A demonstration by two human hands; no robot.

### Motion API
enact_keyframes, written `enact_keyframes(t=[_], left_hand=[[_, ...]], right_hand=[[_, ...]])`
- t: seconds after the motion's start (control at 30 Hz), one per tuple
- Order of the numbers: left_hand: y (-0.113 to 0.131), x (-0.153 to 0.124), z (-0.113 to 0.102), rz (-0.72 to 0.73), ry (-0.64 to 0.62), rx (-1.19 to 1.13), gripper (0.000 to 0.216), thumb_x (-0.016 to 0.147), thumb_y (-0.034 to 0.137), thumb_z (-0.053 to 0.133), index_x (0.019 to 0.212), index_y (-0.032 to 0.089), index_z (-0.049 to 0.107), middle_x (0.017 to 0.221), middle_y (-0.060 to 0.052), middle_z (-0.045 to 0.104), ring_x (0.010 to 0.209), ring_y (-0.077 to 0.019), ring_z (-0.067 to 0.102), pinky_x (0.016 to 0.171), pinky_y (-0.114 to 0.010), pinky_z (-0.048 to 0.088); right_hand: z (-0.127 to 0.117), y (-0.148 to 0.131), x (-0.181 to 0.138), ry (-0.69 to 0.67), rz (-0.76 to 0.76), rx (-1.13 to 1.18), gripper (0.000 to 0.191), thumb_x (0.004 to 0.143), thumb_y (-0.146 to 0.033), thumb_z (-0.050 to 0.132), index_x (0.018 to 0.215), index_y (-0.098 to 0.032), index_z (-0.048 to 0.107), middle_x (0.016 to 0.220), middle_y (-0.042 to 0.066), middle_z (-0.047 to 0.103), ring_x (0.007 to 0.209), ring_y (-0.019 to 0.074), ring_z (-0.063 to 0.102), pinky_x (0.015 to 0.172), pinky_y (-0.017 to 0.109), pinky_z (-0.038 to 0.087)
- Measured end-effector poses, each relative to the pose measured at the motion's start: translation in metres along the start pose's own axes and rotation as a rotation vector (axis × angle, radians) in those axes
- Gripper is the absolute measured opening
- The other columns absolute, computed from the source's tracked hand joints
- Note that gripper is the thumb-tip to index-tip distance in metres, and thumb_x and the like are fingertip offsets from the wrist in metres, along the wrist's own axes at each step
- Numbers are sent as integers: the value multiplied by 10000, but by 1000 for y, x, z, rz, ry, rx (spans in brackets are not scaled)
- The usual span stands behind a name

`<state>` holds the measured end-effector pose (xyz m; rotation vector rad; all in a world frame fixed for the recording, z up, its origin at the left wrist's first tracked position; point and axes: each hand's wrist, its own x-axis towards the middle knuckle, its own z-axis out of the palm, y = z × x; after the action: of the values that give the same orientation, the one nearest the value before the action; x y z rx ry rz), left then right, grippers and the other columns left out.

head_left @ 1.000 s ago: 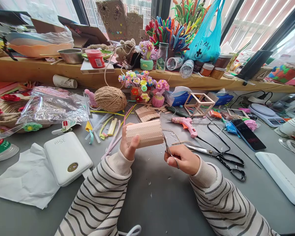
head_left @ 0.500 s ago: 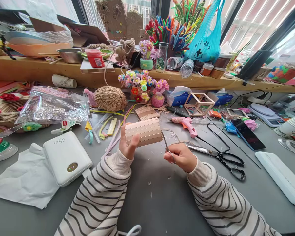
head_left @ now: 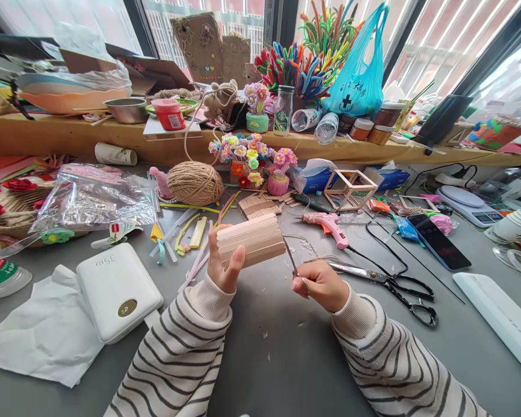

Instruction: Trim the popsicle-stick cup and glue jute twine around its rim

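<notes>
My left hand point(head_left: 224, 265) is closed on the left end of a small panel of wooden craft sticks point(head_left: 254, 240) laid side by side, its thumb across the near face. The panel is held tilted above the table. My right hand point(head_left: 323, 286) grips a slim pair of metal scissors point(head_left: 290, 255) by the handle. Their blade points up and away, its tip at or very close to the panel's right edge; I cannot tell whether it touches. Below lie pale scraps on the grey table point(head_left: 278, 370).
Behind the panel are a stack of craft sticks point(head_left: 260, 207), a twine ball point(head_left: 195, 182) and a stick-built cube frame point(head_left: 351, 190). To the right lie a pink glue gun point(head_left: 330, 225), large black-handled scissors point(head_left: 384, 279) and a phone point(head_left: 438, 240). A white power bank point(head_left: 119, 289) sits left.
The panel has tipped slightly, its right end a little lower, and both hands stay close to where they were. The camera view has shifted a little upward.
</notes>
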<state>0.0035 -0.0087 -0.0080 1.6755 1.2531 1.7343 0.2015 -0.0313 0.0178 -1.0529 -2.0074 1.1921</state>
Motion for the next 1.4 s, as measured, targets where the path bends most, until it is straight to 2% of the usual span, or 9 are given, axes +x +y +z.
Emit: enact_keyframes(t=[0.17, 0.33, 0.53, 0.8, 1.07, 1.4], left_hand=[[3, 0, -2, 31, -91, 22, 404, 724, 479, 469, 1021, 209, 420, 927, -54, 488, 761, -179, 500, 682, -332, 433], [4, -1, -4, 0, -151, -3, 406, 734, 475, 453, 1039, 208, 418, 897, -58, 498, 742, -185, 508, 655, -335, 440], [-3, -3, -2, -46, -88, -59, 436, 710, 495, 471, 1038, 211, 435, 902, -61, 513, 749, -195, 519, 661, -347, 443], [-7, -3, -3, -58, -76, -31, 447, 722, 515, 451, 1042, 202, 432, 906, -68, 543, 759, -208, 553, 687, -369, 455], [-8, 0, -3, -31, -92, -9, 444, 721, 516, 453, 1030, 198, 453, 920, -73, 544, 769, -218, 555, 680, -365, 458], [-7, 0, -2, -91, -135, 10, 451, 721, 520, 449, 1016, 179, 452, 915, -64, 541, 783, -203, 543, 698, -350, 457]], right_hand=[[-1, 5, -3, -70, 10, -8, 687, 660, -791, 291, 412, -163, 417, 380, -21, 376, 393, 60, 316, 395, 219, 221], [0, 5, -5, -28, 24, -1, 653, 617, -778, 400, 388, -169, 348, 381, -50, 280, 407, 50, 248, 389, 222, 170], [7, 6, -4, 46, 78, 133, 593, 604, -682, 544, 372, -172, 349, 367, -56, 290, 397, 51, 280, 384, 217, 192], [13, 5, -3, 110, 112, 232, 553, 628, -632, 562, 373, -169, 400, 374, -35, 387, 405, 60, 353, 401, 197, 274], [7, 8, -3, -75, 17, 260, 637, 663, -730, 420, 429, -144, 505, 401, -16, 425, 391, 56, 330, 387, 208, 227], [2, 5, 0, -166, -42, 266, 703, 647, -789, 338, 506, -127, 528, 406, -51, 337, 379, 37, 275, 381, 197, 206]])
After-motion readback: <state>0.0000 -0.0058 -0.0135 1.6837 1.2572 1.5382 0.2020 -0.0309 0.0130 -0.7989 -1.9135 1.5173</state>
